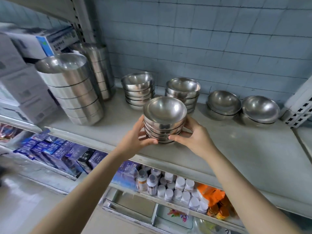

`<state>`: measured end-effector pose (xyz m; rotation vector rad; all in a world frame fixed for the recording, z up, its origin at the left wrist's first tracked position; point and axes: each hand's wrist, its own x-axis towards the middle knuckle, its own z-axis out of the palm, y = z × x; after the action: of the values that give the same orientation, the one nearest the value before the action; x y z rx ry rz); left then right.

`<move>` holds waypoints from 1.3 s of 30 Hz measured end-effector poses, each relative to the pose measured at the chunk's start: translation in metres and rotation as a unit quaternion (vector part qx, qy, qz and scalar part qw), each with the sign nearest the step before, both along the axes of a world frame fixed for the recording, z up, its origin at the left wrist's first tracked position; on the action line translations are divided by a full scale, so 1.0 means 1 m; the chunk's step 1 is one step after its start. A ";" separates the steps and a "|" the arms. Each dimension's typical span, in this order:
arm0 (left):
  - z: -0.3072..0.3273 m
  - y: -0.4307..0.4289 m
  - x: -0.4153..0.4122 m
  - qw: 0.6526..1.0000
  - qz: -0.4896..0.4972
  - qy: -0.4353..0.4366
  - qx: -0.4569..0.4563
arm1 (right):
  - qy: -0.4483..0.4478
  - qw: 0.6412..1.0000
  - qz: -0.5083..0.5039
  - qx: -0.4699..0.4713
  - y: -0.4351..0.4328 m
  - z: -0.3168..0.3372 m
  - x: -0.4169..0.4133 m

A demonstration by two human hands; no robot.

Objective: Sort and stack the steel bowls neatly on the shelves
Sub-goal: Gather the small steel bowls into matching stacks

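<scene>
Left hand [137, 134] and right hand [194, 134] clamped on opposite sides of nested stack of steel bowls [164, 119], near front edge of grey shelf [244, 149]; stack base hidden behind fingertips, contact with shelf unclear. Behind, toward back edge: two more bowl stacks [139, 90] [183, 92], low pairs of bowls [223, 105] [260, 110] toward right end. Left end: tall steel columns [76, 90], boxes [25, 81] cut off by frame. Lower shelf goods [177, 188] partly hidden, labels unreadable.
</scene>
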<state>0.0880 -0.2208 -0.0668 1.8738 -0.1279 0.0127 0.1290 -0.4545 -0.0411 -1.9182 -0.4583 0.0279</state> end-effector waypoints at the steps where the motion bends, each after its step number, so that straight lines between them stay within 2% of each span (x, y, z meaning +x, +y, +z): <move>1: 0.002 0.015 0.002 1.000 -0.001 0.000 0.002 | -0.004 1.000 0.000 -0.001 0.016 0.001 0.000; 9: -0.002 0.084 0.020 0.999 -0.030 -0.002 0.020 | -0.016 0.999 -0.027 -0.017 0.082 0.000 0.001; 17: -0.006 0.087 0.024 0.998 -0.048 -0.022 0.016 | 0.051 0.998 0.006 -0.034 0.083 0.018 -0.004; 21: -0.006 0.087 0.026 0.998 -0.042 -0.035 0.013 | 0.030 0.999 -0.011 -0.036 0.090 0.029 -0.002; 28: -0.007 0.092 0.030 0.998 -0.045 -0.030 0.023 | 0.041 0.998 -0.035 -0.014 0.094 0.020 -0.002; 39: -0.001 0.087 0.023 0.999 -0.033 -0.017 0.017 | 0.049 0.997 -0.042 -0.032 0.096 0.019 -0.002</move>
<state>0.1113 -0.1337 -0.0674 1.9027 -0.2139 -0.0026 0.1273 -0.3584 -0.0222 -1.9868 -0.3149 0.0826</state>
